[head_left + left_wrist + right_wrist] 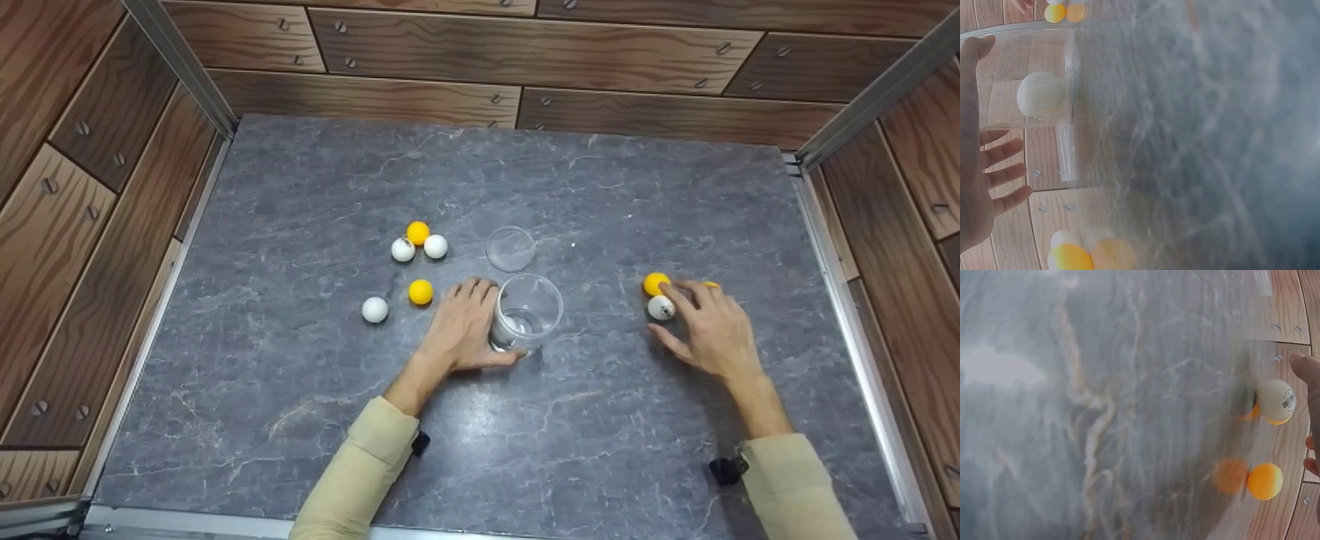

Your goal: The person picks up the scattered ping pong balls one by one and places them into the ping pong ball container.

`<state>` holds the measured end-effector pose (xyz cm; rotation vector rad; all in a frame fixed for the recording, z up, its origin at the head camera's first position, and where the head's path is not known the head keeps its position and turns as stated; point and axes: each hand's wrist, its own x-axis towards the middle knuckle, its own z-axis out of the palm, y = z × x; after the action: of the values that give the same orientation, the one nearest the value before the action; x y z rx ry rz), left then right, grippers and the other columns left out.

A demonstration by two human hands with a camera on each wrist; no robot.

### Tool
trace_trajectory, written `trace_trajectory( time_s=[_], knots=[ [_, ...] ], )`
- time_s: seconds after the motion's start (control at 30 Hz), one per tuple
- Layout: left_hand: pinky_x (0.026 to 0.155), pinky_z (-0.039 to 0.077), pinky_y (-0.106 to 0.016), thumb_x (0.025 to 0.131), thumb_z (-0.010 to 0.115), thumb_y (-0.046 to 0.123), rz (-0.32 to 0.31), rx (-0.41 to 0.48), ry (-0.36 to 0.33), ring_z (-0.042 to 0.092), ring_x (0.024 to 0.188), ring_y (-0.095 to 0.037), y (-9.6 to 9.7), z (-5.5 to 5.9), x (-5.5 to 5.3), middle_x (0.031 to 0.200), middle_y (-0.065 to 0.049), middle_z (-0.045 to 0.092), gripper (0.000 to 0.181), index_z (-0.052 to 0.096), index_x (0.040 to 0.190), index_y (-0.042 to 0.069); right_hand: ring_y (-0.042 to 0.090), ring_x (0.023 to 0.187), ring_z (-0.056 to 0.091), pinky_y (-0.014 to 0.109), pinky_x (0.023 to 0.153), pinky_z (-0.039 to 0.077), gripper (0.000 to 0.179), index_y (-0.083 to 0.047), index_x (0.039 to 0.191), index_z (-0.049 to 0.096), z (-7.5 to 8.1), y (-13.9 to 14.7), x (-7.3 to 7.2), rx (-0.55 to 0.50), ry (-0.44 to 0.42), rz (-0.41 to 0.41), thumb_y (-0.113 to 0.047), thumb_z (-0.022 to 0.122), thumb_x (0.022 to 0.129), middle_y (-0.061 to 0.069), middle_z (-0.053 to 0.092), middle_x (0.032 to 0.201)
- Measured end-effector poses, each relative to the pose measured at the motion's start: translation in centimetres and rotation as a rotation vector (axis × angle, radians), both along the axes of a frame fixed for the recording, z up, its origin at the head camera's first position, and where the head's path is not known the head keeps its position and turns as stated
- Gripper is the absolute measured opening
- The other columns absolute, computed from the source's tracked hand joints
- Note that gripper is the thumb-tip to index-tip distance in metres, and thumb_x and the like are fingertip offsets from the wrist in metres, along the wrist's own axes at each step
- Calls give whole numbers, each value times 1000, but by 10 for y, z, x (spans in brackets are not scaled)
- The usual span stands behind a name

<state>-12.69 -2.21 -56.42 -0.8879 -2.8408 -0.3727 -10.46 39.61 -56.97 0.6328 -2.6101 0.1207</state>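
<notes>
Wood-patterned walls [544, 52] and metal rails [856, 345] enclose a grey, pale-veined tabletop [600, 195]. Mid-surface, the left hand [466, 326] rests against a clear container [541, 300], fingers spread; rightward, the right hand [709, 326] reaches over a white ball [661, 308], fingers apart.
</notes>
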Motion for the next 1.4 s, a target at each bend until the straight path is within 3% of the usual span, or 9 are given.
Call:
trace_trajectory(
  time_s=[0.63,1.4],
  knots=[
    [107,52,-45,70,67,87,-2,-10,-2,59,126,-28,0,1,1,134,-9,62,105,53,139,8,43,103,66,56,77,54,56,-12,135,68,-12,5,1,13,-49,-21,-41,76,88,19,68,119],
    [105,53,-44,71,67,87,-1,16,-16,59,125,-27,-1,0,0,134,-8,63,103,55,138,9,43,94,67,54,75,54,47,-10,129,71,-21,6,1,-1,4,5,-22,82,85,19,69,107]
  ],
)
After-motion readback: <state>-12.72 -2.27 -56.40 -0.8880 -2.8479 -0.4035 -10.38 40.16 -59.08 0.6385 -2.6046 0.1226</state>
